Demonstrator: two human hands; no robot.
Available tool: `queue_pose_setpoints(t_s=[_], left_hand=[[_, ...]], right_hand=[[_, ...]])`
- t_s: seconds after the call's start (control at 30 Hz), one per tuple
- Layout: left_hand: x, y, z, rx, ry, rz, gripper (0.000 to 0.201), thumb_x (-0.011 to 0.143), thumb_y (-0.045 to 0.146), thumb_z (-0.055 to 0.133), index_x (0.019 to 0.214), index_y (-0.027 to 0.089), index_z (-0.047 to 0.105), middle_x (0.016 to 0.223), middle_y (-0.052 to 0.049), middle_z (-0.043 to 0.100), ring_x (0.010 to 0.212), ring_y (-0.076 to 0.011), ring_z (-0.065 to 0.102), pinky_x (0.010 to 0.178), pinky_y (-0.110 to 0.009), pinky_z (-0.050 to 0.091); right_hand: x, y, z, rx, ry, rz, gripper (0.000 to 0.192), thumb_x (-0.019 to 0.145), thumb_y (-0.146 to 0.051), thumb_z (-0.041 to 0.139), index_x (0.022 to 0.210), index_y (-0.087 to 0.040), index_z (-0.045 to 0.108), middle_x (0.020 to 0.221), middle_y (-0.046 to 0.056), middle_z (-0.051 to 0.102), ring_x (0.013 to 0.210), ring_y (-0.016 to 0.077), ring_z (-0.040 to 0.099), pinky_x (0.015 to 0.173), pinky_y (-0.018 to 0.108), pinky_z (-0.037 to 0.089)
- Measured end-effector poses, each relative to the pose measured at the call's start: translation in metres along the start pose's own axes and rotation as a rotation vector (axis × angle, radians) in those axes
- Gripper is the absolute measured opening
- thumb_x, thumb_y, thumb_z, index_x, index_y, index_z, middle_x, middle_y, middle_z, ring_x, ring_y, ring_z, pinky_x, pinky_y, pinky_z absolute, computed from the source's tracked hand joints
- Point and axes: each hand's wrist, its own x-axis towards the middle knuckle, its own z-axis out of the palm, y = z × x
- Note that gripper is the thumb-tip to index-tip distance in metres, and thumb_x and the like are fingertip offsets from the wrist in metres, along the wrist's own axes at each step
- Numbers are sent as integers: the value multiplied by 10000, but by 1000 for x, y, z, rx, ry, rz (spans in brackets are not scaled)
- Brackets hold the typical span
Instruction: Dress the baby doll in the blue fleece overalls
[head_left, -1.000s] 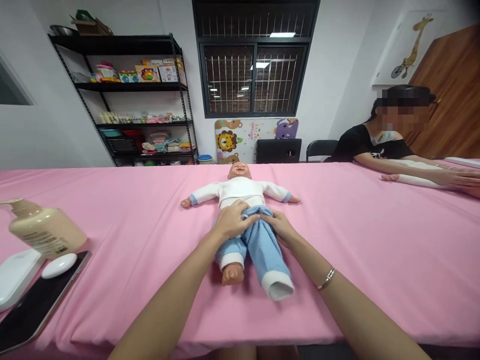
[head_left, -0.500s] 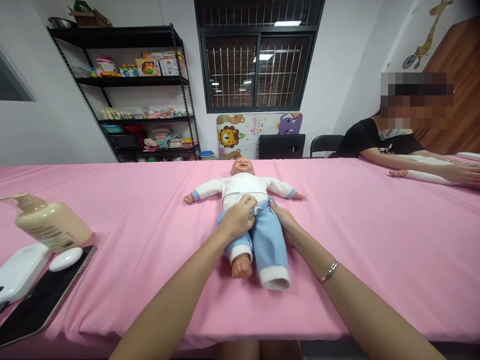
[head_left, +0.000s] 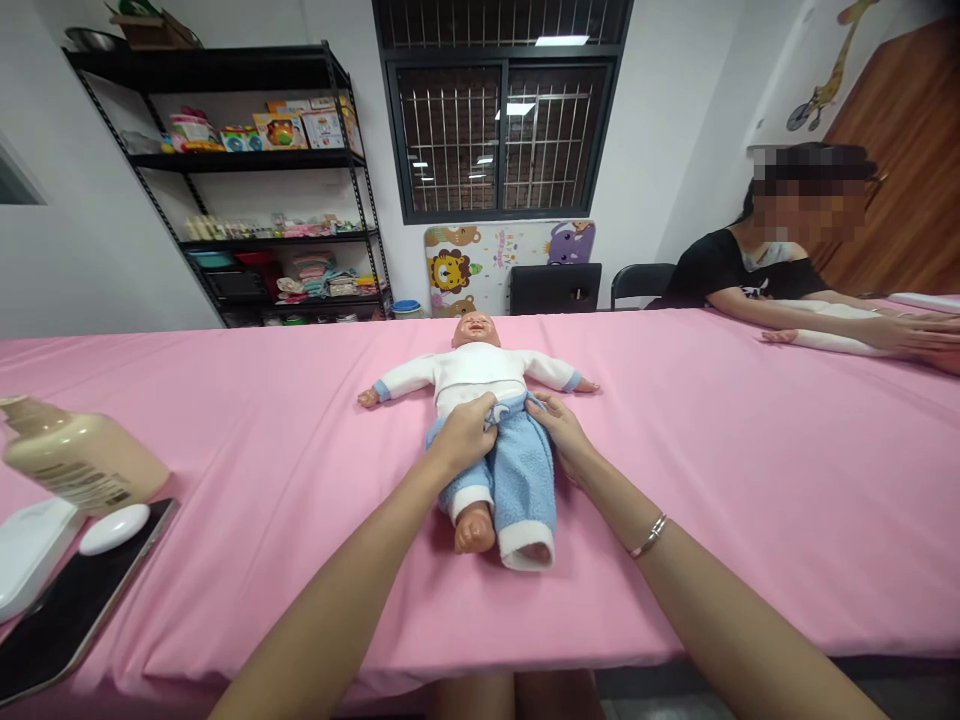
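Note:
A baby doll (head_left: 477, 368) in a white top lies on its back in the middle of the pink table (head_left: 750, 470), head pointing away from me. Light blue trousers (head_left: 517, 475) cover its legs up to the waist; one bare foot shows at the left cuff. My left hand (head_left: 465, 440) grips the trousers' waistband at the doll's left hip side. My right hand (head_left: 562, 435) holds the waistband on the other side. A thin bracelet (head_left: 649, 535) sits on my right wrist.
At the left edge stand a beige pump bottle (head_left: 79, 455), a white case (head_left: 30, 545), a white oval object (head_left: 114, 528) and a dark tablet (head_left: 71, 605). Another person (head_left: 757, 275) sits at the far right with arms on the table. Black shelves (head_left: 247, 190) and chairs line the back wall.
Both hands have drawn the blue trousers further up the doll, from around the hips to the waist. The right trouser leg now lies straighter.

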Motion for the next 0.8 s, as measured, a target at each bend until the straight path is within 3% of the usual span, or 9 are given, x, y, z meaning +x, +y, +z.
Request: queue_pose_setpoints(t_s=[0.1, 0.17, 0.3, 0.43, 0.53, 0.6, 0.7, 0.8], left_hand=[[-1, 1, -1, 27, 2, -23, 110, 716, 107, 453, 718, 210, 414, 623, 24, 513, 614, -153, 506, 544, -251, 337], [-2, 2, -1, 61, -1, -25, 97, 736, 127, 462, 734, 213, 418, 633, 23, 522, 618, -158, 509, 542, -254, 328], [-2, 3, 2, 237, 22, 33, 78, 778, 135, 453, 802, 208, 459, 785, -14, 597, 734, -185, 543, 606, -278, 346], [0, 5, 3, 450, 117, 87, 115, 843, 149, 393, 819, 195, 495, 835, -42, 613, 793, -208, 545, 684, -326, 345], [-1, 3, 0, 489, 170, 96, 91, 856, 190, 415, 856, 184, 506, 853, -45, 615, 828, -212, 544, 729, -340, 349], [-1, 0, -4, 492, 202, 94, 108, 833, 242, 486, 918, 178, 504, 910, -54, 612, 861, -223, 540, 752, -351, 352], [-1, -7, -8, 510, 243, 59, 328, 768, 320, 591, 1039, 169, 486, 1036, -93, 585, 947, -264, 519, 806, -386, 351], [-4, -18, -11, 413, 211, -39, 473, 737, 417, 610, 1110, 162, 470, 1102, -123, 557, 1020, -295, 497, 863, -415, 359]], right_hand=[[-4, -5, 3, -21, -129, 58, 429, 648, -474, 678, 967, -194, 619, 983, 30, 660, 916, 179, 586, 844, 313, 442], [-7, -9, 6, -60, -157, 130, 406, 662, -508, 653, 904, -182, 644, 928, 35, 674, 865, 182, 594, 817, 316, 444], [-10, -14, 10, -125, -124, 196, 404, 667, -539, 637, 807, -160, 658, 816, 38, 682, 767, 179, 585, 757, 310, 446], [-11, -16, 13, -155, -62, 190, 389, 690, -532, 619, 803, -162, 666, 818, 41, 685, 762, 190, 571, 748, 316, 443], [-10, -16, 12, -173, -69, 204, 397, 699, -537, 605, 821, -164, 665, 839, 47, 684, 782, 198, 568, 749, 320, 439], [-8, -15, 10, -182, -100, 181, 419, 700, -550, 593, 855, -165, 654, 858, 45, 675, 794, 192, 564, 749, 315, 433], [-2, -10, 3, -227, -100, 62, 408, 682, -544, 605, 814, -159, 612, 800, 20, 638, 745, 162, 541, 705, 291, 415], [5, -3, -2, -351, 23, -76, 352, 634, -484, 655, 650, -166, 506, 622, -36, 517, 616, 115, 453, 606, 256, 364]])
